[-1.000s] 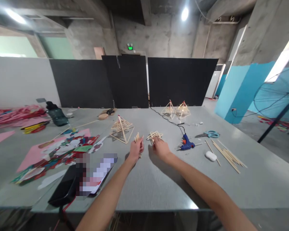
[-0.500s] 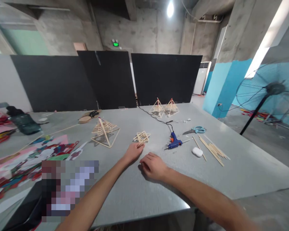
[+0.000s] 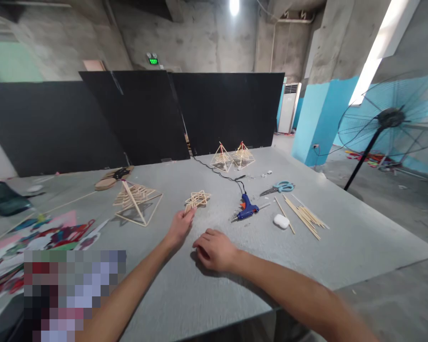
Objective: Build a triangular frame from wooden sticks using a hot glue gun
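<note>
My left hand (image 3: 180, 228) pinches the near edge of a small star-shaped frame of wooden sticks (image 3: 200, 198), thumb on top. The frame looks slightly tilted up; whether its far side touches the table I cannot tell. My right hand (image 3: 216, 250) rests on the table in a loose fist, with nothing visible inside it. Left of the star stands a stick pyramid (image 3: 137, 202) with stepped rungs. A blue glue gun (image 3: 248, 209) lies to the right, beyond my right hand.
Blue-handled scissors (image 3: 283, 186), a white case (image 3: 281, 221) and loose wooden sticks (image 3: 305, 213) lie on the right. Two more pyramids (image 3: 231, 156) stand at the back, near the glue gun's black cord (image 3: 217, 169). Colourful scraps (image 3: 53, 237) cover the left. A fan (image 3: 390, 118) stands beyond the table.
The view has turned right, so everything sits further left. My left hand has raised the near side of the star frame a little. My right hand stays curled on the table.
</note>
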`<state>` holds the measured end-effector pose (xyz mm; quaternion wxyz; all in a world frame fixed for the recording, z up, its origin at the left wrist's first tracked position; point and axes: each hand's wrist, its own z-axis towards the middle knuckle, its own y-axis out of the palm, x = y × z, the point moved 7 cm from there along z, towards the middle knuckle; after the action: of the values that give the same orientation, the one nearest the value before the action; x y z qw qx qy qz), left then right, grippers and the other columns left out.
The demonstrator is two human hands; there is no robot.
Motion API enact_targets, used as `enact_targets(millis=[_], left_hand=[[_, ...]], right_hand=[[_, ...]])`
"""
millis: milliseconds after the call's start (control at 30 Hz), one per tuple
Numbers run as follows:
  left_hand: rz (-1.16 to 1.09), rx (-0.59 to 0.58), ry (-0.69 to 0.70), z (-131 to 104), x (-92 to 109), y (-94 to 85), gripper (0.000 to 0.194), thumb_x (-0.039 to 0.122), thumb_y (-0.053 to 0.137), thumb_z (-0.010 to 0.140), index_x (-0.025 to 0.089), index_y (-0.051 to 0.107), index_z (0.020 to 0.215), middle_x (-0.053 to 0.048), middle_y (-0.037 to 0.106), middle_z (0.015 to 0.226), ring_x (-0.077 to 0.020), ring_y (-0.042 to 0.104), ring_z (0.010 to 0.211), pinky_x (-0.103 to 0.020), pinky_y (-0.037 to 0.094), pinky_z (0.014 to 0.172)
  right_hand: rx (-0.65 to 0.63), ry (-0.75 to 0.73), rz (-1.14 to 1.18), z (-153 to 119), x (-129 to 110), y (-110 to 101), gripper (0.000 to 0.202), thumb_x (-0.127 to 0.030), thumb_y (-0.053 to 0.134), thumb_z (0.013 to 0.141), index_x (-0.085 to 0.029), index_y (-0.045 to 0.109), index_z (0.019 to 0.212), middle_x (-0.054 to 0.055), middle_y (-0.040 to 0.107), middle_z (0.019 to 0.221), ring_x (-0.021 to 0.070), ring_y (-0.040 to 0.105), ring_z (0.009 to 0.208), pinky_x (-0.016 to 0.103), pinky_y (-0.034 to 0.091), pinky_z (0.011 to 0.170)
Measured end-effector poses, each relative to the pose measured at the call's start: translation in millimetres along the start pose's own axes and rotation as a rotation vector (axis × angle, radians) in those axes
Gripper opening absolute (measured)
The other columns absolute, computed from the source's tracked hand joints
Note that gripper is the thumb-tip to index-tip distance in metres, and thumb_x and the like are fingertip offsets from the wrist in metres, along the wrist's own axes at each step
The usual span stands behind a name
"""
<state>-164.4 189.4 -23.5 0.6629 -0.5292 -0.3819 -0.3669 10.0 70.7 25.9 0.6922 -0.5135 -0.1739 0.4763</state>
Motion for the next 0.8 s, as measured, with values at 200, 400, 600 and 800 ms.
enact_targets(millis=[200, 400, 600, 800], left_hand=[[-0.047, -0.054, -0.153, -34.3, -15.7, -5.6, 0.037, 0.043, 0.071, 0.108, 0.016, 0.068, 0.133, -0.010, 0.072, 0.128, -0.0247, 0.074, 0.106, -0.044, 0.066, 0.091], [-0.079, -0.096, -0.167, -38.2, -12.5, 10.8, 0.037, 0.043, 0.072, 0.107, 0.016, 0.068, 0.133, -0.010, 0.072, 0.129, -0.0256, 0.074, 0.108, -0.045, 0.066, 0.092], [-0.131, -0.121, -0.173, -40.1, -12.1, 19.4, 0.037, 0.042, 0.072, 0.107, 0.016, 0.068, 0.133, -0.010, 0.072, 0.129, -0.0255, 0.074, 0.108, -0.045, 0.066, 0.092], [-0.206, -0.189, -0.186, -32.7, -10.2, 18.1, 0.039, 0.042, 0.072, 0.107, 0.017, 0.067, 0.136, -0.011, 0.070, 0.133, -0.0263, 0.073, 0.112, -0.047, 0.066, 0.095]], right_hand=[[0.191, 0.507, -0.178, -6.8, 97.7, -90.1, 0.034, -0.025, 0.046, 0.111, -0.014, 0.070, 0.133, 0.021, 0.073, 0.133, 0.0320, 0.063, 0.126, 0.051, 0.045, 0.111], [0.116, 0.832, -0.240, -50.6, 186.5, -125.8, 0.033, -0.044, 0.069, 0.107, -0.019, 0.071, 0.129, 0.010, 0.071, 0.135, 0.0270, 0.069, 0.123, 0.052, 0.058, 0.108], [-0.042, 0.877, -0.212, -45.4, 206.2, -104.1, 0.036, -0.044, 0.070, 0.107, -0.020, 0.069, 0.135, 0.011, 0.069, 0.140, 0.0265, 0.070, 0.120, 0.050, 0.062, 0.104], [-0.087, 0.865, -0.245, -25.6, 212.4, -103.7, 0.037, -0.043, 0.070, 0.107, -0.020, 0.068, 0.136, 0.011, 0.069, 0.138, 0.0259, 0.071, 0.118, 0.049, 0.063, 0.101]])
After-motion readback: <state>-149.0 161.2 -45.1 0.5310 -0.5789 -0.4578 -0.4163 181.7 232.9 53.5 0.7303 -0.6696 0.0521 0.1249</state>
